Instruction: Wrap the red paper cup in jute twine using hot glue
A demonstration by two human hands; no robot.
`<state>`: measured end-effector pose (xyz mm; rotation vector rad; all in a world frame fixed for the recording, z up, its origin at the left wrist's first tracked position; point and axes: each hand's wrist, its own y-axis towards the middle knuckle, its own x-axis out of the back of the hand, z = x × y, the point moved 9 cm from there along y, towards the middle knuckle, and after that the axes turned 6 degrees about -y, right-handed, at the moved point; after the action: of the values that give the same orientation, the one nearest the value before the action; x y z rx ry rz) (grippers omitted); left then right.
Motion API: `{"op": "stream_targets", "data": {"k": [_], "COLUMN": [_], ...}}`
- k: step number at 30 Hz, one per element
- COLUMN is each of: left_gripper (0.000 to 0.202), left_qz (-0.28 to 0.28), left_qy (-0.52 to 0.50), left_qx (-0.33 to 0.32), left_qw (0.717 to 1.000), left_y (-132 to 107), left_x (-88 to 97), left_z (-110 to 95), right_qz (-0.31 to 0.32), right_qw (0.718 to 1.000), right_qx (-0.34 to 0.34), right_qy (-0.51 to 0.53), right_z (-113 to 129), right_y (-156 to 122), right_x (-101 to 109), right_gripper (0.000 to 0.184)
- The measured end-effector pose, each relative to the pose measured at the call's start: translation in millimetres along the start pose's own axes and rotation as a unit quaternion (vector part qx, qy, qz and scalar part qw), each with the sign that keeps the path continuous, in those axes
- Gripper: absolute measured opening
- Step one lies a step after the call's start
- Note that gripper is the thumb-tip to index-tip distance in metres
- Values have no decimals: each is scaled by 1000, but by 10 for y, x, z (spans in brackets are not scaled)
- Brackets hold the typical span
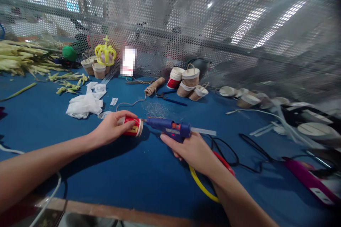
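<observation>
A perforated metal wall (160,7) spans the top of the frame behind your blue table (128,184). At center, your right hand (193,150) is closed around the handle of a glue gun (160,125). Its long axis runs left to right, dipping slightly rightward: the nozzle (144,120) points left, and a clear glue stick (204,131) juts from the rear. Left of center, your left hand (114,127) is curled around one red cup (137,129), tipped on its side, its white-edged end facing right. The nozzle sits right by that edge; you can't tell whether they touch. Blue surface stretches between your forearms to the wooden front edge (106,211), low in the frame. Upper center, count one twine roll (155,87), one pair of pliers (173,102) and three twine-handled cups (191,74) beside one cup stack (176,74). One yellow crown (106,57) stands upper left.
</observation>
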<state>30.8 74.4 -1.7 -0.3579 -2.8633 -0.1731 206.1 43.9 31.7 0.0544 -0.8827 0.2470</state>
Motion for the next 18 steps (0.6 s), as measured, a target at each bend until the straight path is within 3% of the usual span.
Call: {"op": "stream_targets", "data": {"k": [9,18], "left_gripper": [29,23], "left_qz": [-16,-3], "left_qy": [-51,66], "left_qx": [-26,-79], "left_qw": [998,995], "left_y": [-34,-17], "left_x": [16,6], "left_z": [-49,-129], "right_qz": [-16,-70], "right_qw": [999,988], "right_qx": [21,88], "right_qy": [-20,-108], "right_z": [41,119], "right_y": [-48,-56], "right_x": [80,103], "right_gripper": [35,22]}}
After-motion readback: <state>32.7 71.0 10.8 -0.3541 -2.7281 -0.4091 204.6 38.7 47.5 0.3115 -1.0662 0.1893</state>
